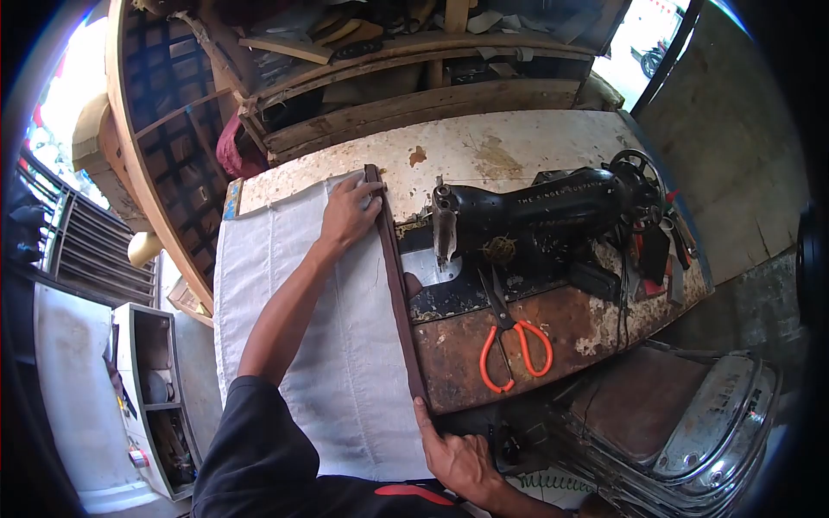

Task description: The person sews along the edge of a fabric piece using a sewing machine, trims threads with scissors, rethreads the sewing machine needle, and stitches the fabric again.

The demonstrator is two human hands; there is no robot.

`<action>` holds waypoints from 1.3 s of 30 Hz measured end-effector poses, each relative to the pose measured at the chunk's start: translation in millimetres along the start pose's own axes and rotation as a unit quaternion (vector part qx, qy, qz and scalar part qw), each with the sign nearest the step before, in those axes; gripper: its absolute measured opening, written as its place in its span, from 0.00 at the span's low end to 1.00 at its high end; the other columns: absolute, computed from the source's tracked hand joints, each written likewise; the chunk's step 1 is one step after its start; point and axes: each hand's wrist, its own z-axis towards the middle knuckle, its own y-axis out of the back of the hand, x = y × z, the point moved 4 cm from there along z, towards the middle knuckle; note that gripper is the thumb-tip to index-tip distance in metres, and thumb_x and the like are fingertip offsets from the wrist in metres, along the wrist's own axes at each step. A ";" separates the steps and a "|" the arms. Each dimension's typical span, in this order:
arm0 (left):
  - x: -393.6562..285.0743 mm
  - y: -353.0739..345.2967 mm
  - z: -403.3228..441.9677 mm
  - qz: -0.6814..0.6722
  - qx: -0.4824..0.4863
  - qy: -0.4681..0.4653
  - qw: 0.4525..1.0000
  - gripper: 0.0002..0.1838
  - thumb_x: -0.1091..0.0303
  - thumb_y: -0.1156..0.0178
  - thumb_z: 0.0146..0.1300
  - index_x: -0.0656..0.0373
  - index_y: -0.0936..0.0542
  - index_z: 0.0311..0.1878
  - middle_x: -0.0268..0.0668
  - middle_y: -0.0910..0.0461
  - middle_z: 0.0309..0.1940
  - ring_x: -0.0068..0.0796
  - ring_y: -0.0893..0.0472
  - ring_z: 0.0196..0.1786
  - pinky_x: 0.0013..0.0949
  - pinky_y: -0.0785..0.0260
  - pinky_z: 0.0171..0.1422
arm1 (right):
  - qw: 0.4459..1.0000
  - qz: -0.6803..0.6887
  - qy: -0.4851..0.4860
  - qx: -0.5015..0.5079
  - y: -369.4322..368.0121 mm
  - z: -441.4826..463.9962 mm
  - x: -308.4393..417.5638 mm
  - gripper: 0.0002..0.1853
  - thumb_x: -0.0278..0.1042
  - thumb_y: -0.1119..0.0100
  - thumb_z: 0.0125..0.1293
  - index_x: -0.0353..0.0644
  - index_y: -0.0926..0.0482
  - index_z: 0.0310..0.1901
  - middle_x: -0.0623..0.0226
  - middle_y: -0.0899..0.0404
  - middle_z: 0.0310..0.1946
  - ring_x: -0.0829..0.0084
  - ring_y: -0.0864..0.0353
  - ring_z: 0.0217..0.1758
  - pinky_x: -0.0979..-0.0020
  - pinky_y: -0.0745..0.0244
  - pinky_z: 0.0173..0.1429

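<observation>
A white cloth (302, 345) with raised seam lines drapes over the table's left side and toward my lap. Along its right edge runs a narrow dark brown strip (395, 285). My left hand (352, 214) rests on the cloth near the far end, its fingers apart and touching the strip. Near the strip's close end, my right hand (458, 462) presses with a stretched index finger while the other fingers curl loosely. Right of the strip stands a black sewing machine (535, 207). Scissors with orange handles (515, 354) lie partly open before it, touched by neither hand.
The worn table (492, 129) has a brown, chipped front section. Small tools (678, 246) and a black cable lie by the machine's right end. Stacked metal-framed chairs (691, 423) stand at lower right. A cluttered wooden shelf (414, 99) rises behind; a white cabinet (151, 388) stands left.
</observation>
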 end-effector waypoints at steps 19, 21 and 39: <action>-6.4 1.5 -12.4 0.089 0.041 -0.008 0.995 0.30 0.47 0.47 0.79 0.53 0.26 0.76 0.44 0.27 0.76 0.47 0.33 0.81 0.52 0.45 0.86 | 0.968 -0.005 0.121 -0.220 79.9 111.0 -30.1 0.04 0.23 0.45 0.67 0.38 0.23 0.42 0.53 0.25 0.44 0.47 0.12 0.39 0.47 0.17 0.42; -5.0 -2.2 -19.7 0.087 0.054 0.000 0.995 0.31 0.46 0.48 0.79 0.53 0.27 0.77 0.43 0.29 0.78 0.46 0.35 0.83 0.52 0.48 0.87 | 0.969 -0.051 0.155 -0.183 96.5 69.3 -35.6 0.03 0.29 0.38 0.69 0.41 0.19 0.38 0.61 0.23 0.38 0.51 0.13 0.40 0.47 0.19 0.45; -44.3 7.2 -67.4 0.083 0.055 -0.031 0.995 0.29 0.52 0.45 0.79 0.57 0.27 0.76 0.43 0.27 0.77 0.47 0.35 0.82 0.53 0.48 0.87 | 0.917 -0.034 -0.027 -0.396 91.9 186.1 -66.5 0.17 0.39 0.28 0.66 0.39 0.14 0.50 0.55 0.16 0.45 0.47 0.19 0.52 0.48 0.26 0.61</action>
